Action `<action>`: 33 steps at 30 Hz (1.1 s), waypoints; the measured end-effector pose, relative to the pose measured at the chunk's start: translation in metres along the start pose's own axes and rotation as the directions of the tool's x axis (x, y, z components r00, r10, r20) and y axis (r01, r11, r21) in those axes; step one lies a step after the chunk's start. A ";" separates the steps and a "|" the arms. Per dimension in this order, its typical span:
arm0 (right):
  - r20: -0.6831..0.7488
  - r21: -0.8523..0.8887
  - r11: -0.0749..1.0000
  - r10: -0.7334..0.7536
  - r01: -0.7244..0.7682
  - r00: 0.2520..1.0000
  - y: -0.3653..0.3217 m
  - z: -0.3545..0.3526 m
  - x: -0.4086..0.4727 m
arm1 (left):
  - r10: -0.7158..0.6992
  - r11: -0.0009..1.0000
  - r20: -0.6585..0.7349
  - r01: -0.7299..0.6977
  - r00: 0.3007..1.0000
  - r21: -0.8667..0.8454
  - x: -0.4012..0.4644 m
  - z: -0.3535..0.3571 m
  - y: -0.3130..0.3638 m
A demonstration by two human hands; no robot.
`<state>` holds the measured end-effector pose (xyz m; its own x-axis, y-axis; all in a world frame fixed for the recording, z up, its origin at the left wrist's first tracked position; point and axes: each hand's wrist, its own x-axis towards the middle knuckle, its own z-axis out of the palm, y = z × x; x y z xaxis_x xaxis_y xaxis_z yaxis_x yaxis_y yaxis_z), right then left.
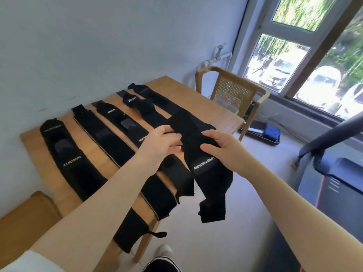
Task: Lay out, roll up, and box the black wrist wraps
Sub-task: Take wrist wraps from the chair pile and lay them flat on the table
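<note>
Five black wrist wraps (pixel 94 146) flat in row across wooden counter (pixel 198 95), near ends overhanging near edge. Left hand (pixel 159 148) right of them, grip pinched on thin black loop, probably thumb loop of held wrap (pixel 204 160). Right hand (pixel 224 150) just beside, grip clamped on same wrap, raised over counter's right edge, tail hanging. Wicker chair (pixel 233 91) far right.

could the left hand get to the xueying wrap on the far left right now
Probably not right away: the left hand is busy holding the Manueklear wrap with the right hand. Otherwise the Xueying wrap lies flat and uncovered on the table, nothing blocking it.
</note>
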<state>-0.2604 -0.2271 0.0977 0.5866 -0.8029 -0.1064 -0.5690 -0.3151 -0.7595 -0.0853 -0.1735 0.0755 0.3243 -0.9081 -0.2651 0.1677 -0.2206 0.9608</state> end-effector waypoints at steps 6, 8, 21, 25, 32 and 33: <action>0.064 -0.231 0.973 0.041 -0.025 0.997 0.035 -0.054 0.079 | 0.100 0.934 -0.017 -0.088 0.995 0.346 0.106 0.015 0.010; 0.103 -0.266 0.964 0.042 -0.013 0.994 0.048 -0.069 0.110 | 0.073 0.898 0.000 -0.065 0.997 0.435 0.138 0.019 0.012; 0.236 -0.230 0.962 -0.089 0.145 0.968 0.100 -0.135 0.340 | -0.056 0.733 -0.107 0.114 0.993 0.671 0.305 0.029 -0.001; 0.322 -0.091 0.977 -0.156 0.195 0.934 0.119 -0.109 0.437 | -0.047 0.442 -0.294 0.284 0.955 0.851 0.368 0.018 -0.009; 0.503 0.112 0.991 -0.125 0.079 0.855 0.141 -0.051 0.537 | -0.176 -0.108 -0.374 0.360 0.910 0.927 0.422 -0.001 -0.019; 0.495 0.114 0.990 -0.129 0.084 0.859 0.139 -0.042 0.553 | -0.199 -0.123 -0.397 0.379 0.896 0.917 0.426 -0.006 -0.019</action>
<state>-0.0390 -0.7357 -0.0397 0.8630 -0.3982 -0.3110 -0.4489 -0.3216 -0.8337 0.0552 -0.5543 -0.0563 0.6268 -0.6285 -0.4604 -0.7515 -0.6437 -0.1445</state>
